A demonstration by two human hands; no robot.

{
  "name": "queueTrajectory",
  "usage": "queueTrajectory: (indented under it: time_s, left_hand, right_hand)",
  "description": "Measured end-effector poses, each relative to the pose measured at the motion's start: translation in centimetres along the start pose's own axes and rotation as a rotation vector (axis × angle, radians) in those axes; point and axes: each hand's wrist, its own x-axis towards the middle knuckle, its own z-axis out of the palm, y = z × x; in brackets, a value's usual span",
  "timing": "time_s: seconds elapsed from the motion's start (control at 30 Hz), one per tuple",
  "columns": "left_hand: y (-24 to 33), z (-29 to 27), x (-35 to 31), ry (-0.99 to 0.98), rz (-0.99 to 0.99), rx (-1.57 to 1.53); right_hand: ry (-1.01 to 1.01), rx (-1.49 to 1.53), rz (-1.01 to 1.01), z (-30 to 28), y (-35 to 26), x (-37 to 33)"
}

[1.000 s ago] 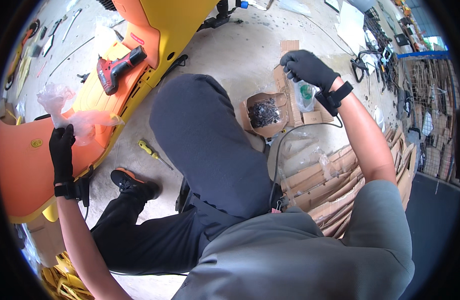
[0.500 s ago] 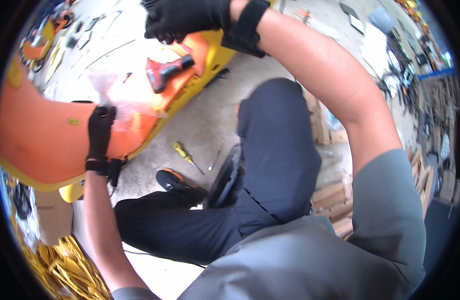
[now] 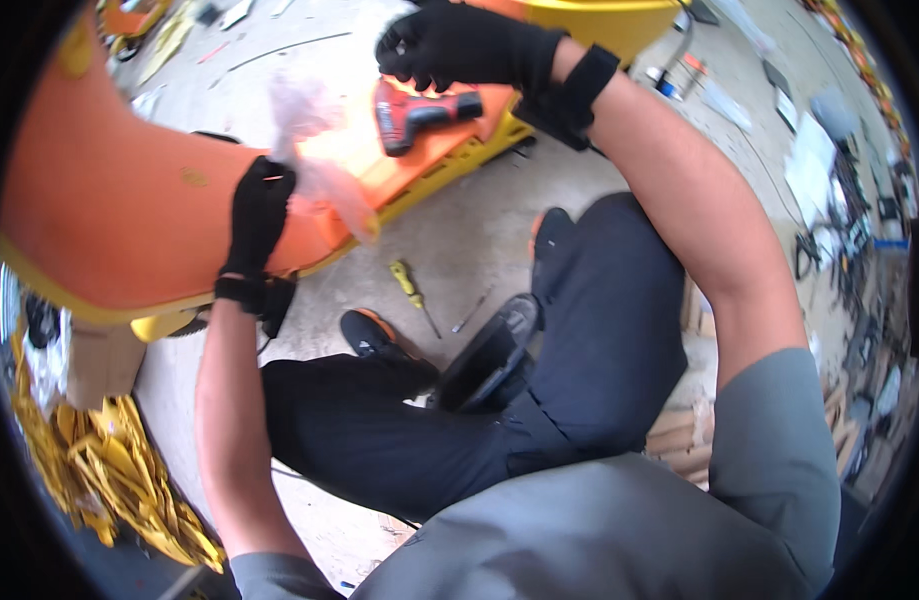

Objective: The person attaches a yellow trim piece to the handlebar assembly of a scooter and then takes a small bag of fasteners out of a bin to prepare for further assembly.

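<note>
Head view: drill [image 3: 419, 122] used as landmark; it lies on the orange panel [image 3: 129, 215] of a yellow-edged body. Left hand [image 3: 262, 215], black-gloved, left of drill and a bit nearer the wearer, thumb and fingers pinched on a bag [image 3: 304, 120]. Bag is clear, crumpled plastic; it hangs over the panel just left of drill, part sticking up, part trailing toward the wearer. Right hand [image 3: 464, 45], also gloved, just beyond drill, fingers curled; cannot tell if anything is in them or if they touch drill. Hands well apart from each other.

Writing: pale mark on drill's red side, too blurred to read. Small badge [image 3: 194, 177] on the panel, left of drill, lettering too small to make out.

Floor [image 3: 459, 225]: yellow-handled screwdriver [image 3: 407, 283] on the wearer's side of drill. Black stool [image 3: 489, 355] farther that way, slightly right of drill. Yellow parts [image 3: 119, 460] heaped well left of drill, nearer the wearer; carton [image 3: 104, 362] just beyond them.
</note>
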Motion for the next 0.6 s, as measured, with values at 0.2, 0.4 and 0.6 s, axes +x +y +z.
queueTrajectory:
  time_s: [0.2,0.4,0.6]
  left_hand:
    - [-2.6,0.1,0.9,-0.053,-0.022,0.040]
    - [-2.0,1.8,1.1,-0.173,-0.050,0.035]
    - [-3.6,2.6,2.5,-0.224,0.006,0.113]
  right_hand:
    - [0.258,0.373,0.489,-8.6,3.5,-22.3]
    - [-0.206,0.976,1.062,6.0,0.5,-42.4]
    - [0.225,0.313,1.375,30.3,12.2,-57.3]
